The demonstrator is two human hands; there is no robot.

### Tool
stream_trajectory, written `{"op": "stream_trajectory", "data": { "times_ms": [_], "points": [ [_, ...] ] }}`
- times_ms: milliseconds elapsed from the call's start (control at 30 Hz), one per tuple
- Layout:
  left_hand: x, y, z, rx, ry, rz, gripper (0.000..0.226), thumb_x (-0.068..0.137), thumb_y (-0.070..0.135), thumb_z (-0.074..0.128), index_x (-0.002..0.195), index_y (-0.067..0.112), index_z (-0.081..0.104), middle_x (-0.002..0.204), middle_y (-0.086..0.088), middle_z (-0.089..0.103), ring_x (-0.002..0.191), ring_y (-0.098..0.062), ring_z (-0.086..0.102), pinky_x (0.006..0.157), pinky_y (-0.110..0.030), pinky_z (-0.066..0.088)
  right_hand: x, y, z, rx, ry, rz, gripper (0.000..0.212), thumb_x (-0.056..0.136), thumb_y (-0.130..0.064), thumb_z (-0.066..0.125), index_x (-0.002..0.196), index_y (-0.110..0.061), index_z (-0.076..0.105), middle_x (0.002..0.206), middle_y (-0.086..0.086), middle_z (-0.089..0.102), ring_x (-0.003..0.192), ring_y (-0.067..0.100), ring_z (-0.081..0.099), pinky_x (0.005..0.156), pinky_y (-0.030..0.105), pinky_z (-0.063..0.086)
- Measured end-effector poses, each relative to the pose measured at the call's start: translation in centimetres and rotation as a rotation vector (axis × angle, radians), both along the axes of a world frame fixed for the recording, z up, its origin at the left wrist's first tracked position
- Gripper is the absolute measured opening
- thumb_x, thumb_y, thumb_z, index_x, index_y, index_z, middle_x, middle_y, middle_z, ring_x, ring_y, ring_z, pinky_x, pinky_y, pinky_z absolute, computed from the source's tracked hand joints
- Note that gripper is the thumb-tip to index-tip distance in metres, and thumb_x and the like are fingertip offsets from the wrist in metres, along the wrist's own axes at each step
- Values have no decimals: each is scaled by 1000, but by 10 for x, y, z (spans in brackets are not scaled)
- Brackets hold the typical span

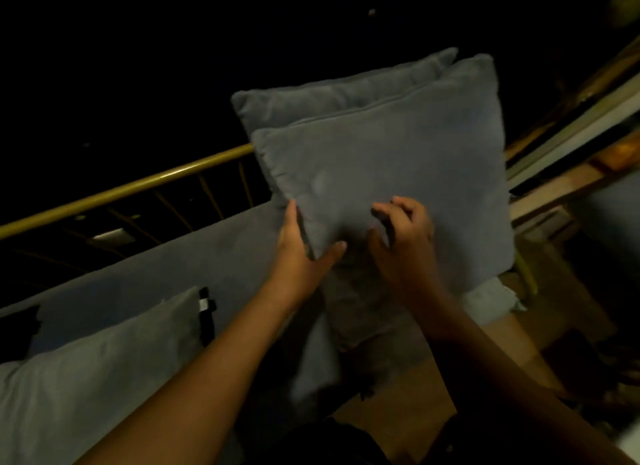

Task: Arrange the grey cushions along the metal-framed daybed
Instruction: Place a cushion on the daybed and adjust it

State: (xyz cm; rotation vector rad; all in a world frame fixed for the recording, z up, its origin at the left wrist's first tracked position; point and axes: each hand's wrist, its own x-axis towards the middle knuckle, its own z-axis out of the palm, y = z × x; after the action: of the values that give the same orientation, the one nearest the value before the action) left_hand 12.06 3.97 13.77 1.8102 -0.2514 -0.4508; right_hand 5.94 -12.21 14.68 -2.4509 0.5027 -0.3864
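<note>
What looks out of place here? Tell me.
Two cushions crowd one end: the front cushion overlaps the rear cushion at the rail. A third cushion lies apart at lower left, a tag showing at its corner.

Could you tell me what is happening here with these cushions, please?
A person holds a grey cushion upright at one end of the daybed, in front of a second cushion by the metal rail. The left hand grips its lower left edge; the right hand rests on its face, fingers curled. A third cushion lies nearer.
</note>
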Motion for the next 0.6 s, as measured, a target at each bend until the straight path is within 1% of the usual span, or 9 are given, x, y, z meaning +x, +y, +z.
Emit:
{"op": "stream_trajectory", "data": {
  "times_ms": [33, 100, 200, 267, 333, 433, 500, 567, 600],
  "points": [
    [1, -19, 0, -10, 43, 22, 105, 60, 47, 77, 145, 24, 19, 149, -3, 39, 133, -16, 43, 106, -36, 42, -1, -21, 0, -3, -13, -36, 47, 82, -33, 54, 120, -8, 62, 128, 26, 49, 118, 41, 49, 101, 43, 38],
    [1, -51, -6, 85, 100, 70, 127, 55, 56, 82, 150, 26, 2, 156, -7, 24, 140, -26, 33, 111, -45, 37, -3, -61, -3, 3, -5, -105, 53, 84, -35, 56, 131, -11, 54, 138, 25, 42, 126, 39, 43, 105, 43, 34],
    [3, -77, -20, 223, 179, 209, 133, 62, 52, 81, 149, 25, -17, 160, -18, 0, 147, -34, 11, 118, -45, 21, -6, -117, -10, 91, 66, -235, 64, 87, -47, 53, 143, -19, 39, 150, 18, 33, 138, 33, 30, 111, 38, 23],
    [9, -79, -32, 230, 206, 263, 139, 56, 62, 79, 148, 28, -20, 161, -17, 1, 147, -34, 12, 118, -47, 21, -8, -147, -12, 153, 111, -306, 67, 88, -50, 55, 146, -23, 32, 154, 13, 28, 141, 30, 25, 113, 42, 22],
    [16, -76, -40, 200, 220, 262, 145, 48, 72, 76, 146, 32, -23, 162, -8, 7, 146, -30, 21, 117, -47, 26, -7, -170, -13, 150, 136, -306, 69, 88, -53, 54, 147, -27, 28, 154, 11, 27, 140, 30, 27, 114, 46, 26],
    [21, -68, -50, 143, 248, 273, 127, 74, 40, 77, 144, 28, -28, 162, -1, 6, 142, -21, 25, 114, -35, 25, 6, -193, -16, 162, 134, -294, 74, 84, -60, 53, 147, -33, 24, 154, 10, 26, 140, 31, 27, 113, 48, 28],
    [23, -62, -59, 132, 278, 313, 124, 74, 38, 75, 145, 33, -26, 162, 0, 8, 142, -23, 27, 115, -42, 27, 17, -203, -18, 225, 145, -317, 85, 76, -72, 50, 147, -38, 18, 156, 9, 24, 142, 31, 25, 113, 51, 27],
    [23, -59, -62, 121, 355, 364, 126, 60, 55, 77, 147, 42, -13, 159, 3, 19, 138, -27, 34, 111, -55, 32, 22, -209, -19, 329, 156, -319, 99, 65, -86, 46, 147, -42, 13, 155, 8, 27, 141, 30, 29, 111, 53, 30],
    [22, -59, -63, 101, 422, 386, 127, 52, 60, 77, 148, 42, -4, 157, 3, 25, 136, -29, 37, 109, -58, 34, 22, -211, -19, 364, 171, -314, 103, 60, -89, 46, 146, -43, 12, 153, 8, 31, 138, 31, 33, 109, 53, 34]
  ]
}}
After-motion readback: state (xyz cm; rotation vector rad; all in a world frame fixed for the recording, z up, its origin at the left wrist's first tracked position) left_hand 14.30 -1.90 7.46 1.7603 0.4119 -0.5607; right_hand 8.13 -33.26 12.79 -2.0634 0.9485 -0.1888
